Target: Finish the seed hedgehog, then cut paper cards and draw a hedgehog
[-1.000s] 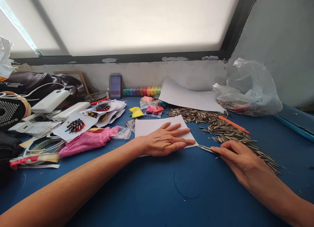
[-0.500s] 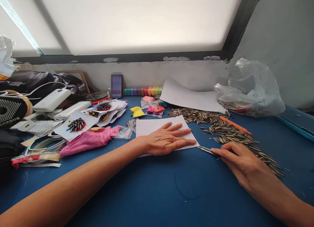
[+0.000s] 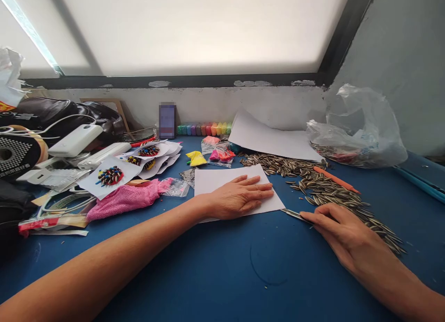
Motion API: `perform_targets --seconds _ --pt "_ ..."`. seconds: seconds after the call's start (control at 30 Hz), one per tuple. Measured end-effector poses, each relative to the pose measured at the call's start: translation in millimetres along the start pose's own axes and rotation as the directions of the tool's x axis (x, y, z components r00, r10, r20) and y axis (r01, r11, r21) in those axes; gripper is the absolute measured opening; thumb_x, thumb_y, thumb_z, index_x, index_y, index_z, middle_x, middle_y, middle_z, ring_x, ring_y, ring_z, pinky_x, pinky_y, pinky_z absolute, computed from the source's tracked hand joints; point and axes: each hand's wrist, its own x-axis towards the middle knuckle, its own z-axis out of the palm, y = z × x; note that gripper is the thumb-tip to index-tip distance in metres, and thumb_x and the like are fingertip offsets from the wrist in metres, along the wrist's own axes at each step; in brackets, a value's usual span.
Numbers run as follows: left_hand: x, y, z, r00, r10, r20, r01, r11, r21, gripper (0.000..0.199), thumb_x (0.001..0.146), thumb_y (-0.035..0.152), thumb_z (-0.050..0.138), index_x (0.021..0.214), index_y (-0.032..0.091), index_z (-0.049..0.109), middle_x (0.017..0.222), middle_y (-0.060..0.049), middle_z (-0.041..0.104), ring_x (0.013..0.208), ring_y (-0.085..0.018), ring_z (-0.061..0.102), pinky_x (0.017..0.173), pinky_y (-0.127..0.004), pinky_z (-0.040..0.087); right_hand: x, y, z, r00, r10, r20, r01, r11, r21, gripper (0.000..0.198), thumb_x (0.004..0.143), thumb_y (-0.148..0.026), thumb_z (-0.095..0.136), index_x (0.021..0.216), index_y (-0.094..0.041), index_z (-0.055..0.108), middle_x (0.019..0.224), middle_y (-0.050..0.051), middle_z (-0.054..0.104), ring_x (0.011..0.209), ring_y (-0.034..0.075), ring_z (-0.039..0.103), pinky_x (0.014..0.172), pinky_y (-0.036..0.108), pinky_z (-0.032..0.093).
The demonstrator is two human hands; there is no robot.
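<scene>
Now, left hand point(image 3: 239, 197): pressing flat on the white sheet point(image 3: 212, 180), spreading fingers toward its right side, keeping an open grip and clutching nothing.
Right hand point(image 3: 342, 231): pinching a slim metal tool point(image 3: 295, 215) between thumb and fingers, closing the grip around it, pointing the tip at the sheet's near right corner; touching or stopping just short, hard to tell!
White sheet: lying flat on the blue table point(image 3: 215, 271), sitting partly under that left hand, stretching between the pink cloth point(image 3: 125, 200) and the striped seeds point(image 3: 330, 187).
Step at the corner: looking like steadying paper with one hand while holding the tool to its edge with the other.
Next move at the tip: probably calling for firm pressure on the sheet, careful aim at that corner, and fingertips well clear of the metal.
Striped seeds: heaping just beyond the right hand, carrying an orange stick point(image 3: 337, 179).
Decorated cards point(image 3: 110, 176): piling up over on the left, showing dark clusters flecked with colour.
</scene>
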Motion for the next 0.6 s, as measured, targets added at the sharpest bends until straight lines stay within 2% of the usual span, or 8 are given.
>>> perform_targets --seconds 0.13,0.37,0.6 --pt "-1.1 -1.0 0.6 1.0 0.015 -0.006 -0.015 1.0 0.012 0.047 0.108 0.038 0.025 0.153 0.031 0.035 0.164 0.006 0.024 0.155 -0.02 0.008 0.126 -0.043 0.006 1.4 -0.4 1.0 1.0 0.011 0.002 -0.011 1.0 0.008 0.035 0.102 -0.036 0.043 0.113 -0.027 0.075 0.092 0.008 0.064 0.081 0.019 0.064 0.068 0.031 0.055" --pt "-1.0 -3.7 2.0 0.999 0.034 -0.004 -0.034 0.999 0.031 0.047 0.108 0.037 0.026 0.154 0.031 0.033 0.164 0.006 0.022 0.155 -0.021 0.008 0.126 -0.044 0.006 -2.3 0.1 2.7 1.0 0.001 0.017 -0.001 1.0 0.012 0.031 0.101 -0.03 0.046 0.117 -0.028 0.072 0.095 0.006 0.063 0.083 0.019 0.063 0.069 0.03 0.054" --pt "-1.0 -2.2 0.8 1.0 0.017 0.008 -0.018 1.0 0.023 0.047 0.109 0.038 0.025 0.155 0.032 0.032 0.164 0.006 0.023 0.155 -0.021 0.007 0.126 -0.043 0.004 2.2 -4.2 2.8 0.999 -0.033 0.019 0.033 0.999 0.004 0.032 0.101 -0.03 0.044 0.114 -0.026 0.073 0.093 0.007 0.063 0.08 0.018 0.064 0.069 0.029 0.054"
